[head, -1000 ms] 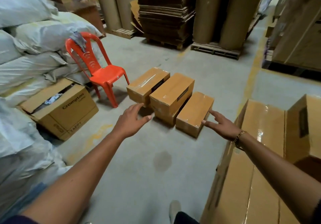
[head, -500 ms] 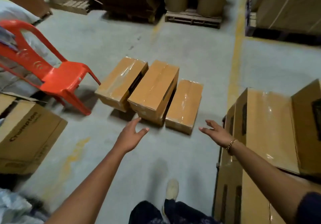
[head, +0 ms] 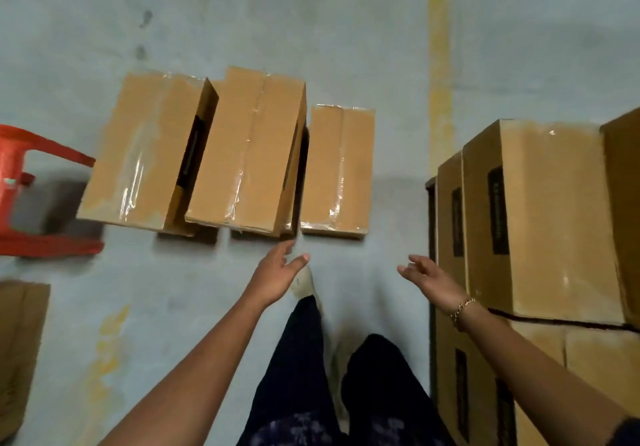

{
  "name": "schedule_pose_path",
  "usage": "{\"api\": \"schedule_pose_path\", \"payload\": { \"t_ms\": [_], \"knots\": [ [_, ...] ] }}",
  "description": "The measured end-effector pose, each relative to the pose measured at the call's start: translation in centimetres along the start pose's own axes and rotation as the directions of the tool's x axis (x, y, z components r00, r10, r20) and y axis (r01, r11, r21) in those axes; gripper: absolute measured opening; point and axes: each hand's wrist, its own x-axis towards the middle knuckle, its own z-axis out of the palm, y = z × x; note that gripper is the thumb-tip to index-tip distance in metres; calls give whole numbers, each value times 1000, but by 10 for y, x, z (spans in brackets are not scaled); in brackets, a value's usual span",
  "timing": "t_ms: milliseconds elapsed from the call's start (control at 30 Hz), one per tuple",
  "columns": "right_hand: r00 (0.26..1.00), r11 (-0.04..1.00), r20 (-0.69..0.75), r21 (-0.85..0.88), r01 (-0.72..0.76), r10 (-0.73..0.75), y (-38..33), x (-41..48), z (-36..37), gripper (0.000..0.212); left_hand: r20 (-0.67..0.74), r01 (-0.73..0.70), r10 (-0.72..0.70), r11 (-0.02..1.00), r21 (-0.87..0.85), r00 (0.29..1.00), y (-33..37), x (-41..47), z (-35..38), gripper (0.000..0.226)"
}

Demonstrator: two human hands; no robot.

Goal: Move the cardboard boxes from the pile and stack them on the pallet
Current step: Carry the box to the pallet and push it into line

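Three taped cardboard boxes lie side by side on the concrete floor: a left box (head: 142, 155), a taller middle box (head: 247, 151) and a low right box (head: 337, 168). My left hand (head: 277, 276) reaches out with fingers relaxed, just short of the middle box's near end, holding nothing. My right hand (head: 427, 277) is extended and empty too, below the right box and beside a stack of larger cardboard boxes (head: 540, 210) at the right. No pallet surface is visible.
A red plastic chair (head: 31, 189) stands at the left edge. Another cardboard box (head: 20, 352) sits at the lower left. A yellow floor line (head: 440, 65) runs away ahead. My legs and shoe (head: 303, 283) are below the hands.
The view has tilted down and moved closer to the three boxes. Both hands have come nearer to the boxes' near ends; neither has touched one.
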Motion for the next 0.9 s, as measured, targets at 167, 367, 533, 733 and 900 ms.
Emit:
{"api": "schedule_pose_path", "payload": {
  "t_ms": [167,367,533,733,900],
  "knots": [
    [996,996,25,12,-86,86,-17,126,24,65,58,75,-80,994,81,995,-6,136,1,61],
    [990,991,68,20,-129,127,-7,284,60,51,131,154,-171,979,132,976,-33,285,43,61],
    [985,983,18,69,-171,170,37,403,77,63,43,256,-259,965,63,965,-69,394,85,98],
    [968,951,-32,194,-240,251,96,485,97,80,-165,291,-290,957,-21,943,-134,482,121,108],
    [975,930,66,293,-223,214,116,512,118,69,-122,331,-345,936,-120,931,-147,500,128,75]
  ]
}}
